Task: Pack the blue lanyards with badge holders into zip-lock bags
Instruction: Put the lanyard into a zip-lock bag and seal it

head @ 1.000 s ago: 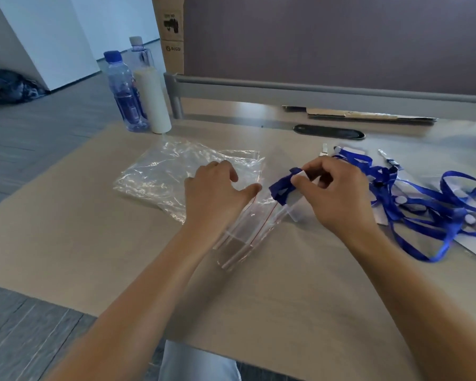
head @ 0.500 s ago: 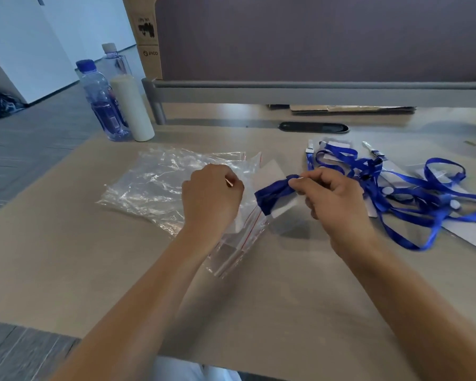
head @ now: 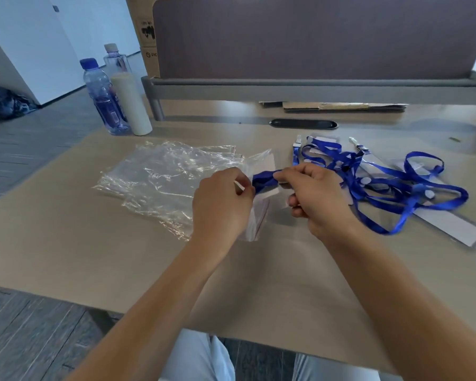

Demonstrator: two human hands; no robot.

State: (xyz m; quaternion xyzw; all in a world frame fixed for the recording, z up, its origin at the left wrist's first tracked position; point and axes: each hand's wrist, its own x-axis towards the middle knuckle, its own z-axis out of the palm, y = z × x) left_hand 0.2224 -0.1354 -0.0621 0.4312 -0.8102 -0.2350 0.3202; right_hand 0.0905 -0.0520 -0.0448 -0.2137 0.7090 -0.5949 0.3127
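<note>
My left hand (head: 221, 204) grips the mouth of a clear zip-lock bag (head: 256, 218) with a red seal line, held just above the table. My right hand (head: 318, 198) pinches a folded blue lanyard (head: 263, 180) with its white badge holder, the folded end sitting at the bag's opening between both hands. A tangle of more blue lanyards (head: 390, 182) with clear badge holders lies on the table to the right of my right hand. A pile of empty zip-lock bags (head: 165, 180) lies flat to the left of my left hand.
Two water bottles (head: 105, 100) and a white cylinder (head: 131, 103) stand at the table's back left. A desk partition (head: 313, 39) closes the far side, with a black cable slot (head: 302, 124) and flat cardboard (head: 341, 106) before it. The table edge runs near my lap.
Both hands have drawn closer together. The bag has been lifted more upright, and the folded lanyard end has moved left to the bag's mouth.
</note>
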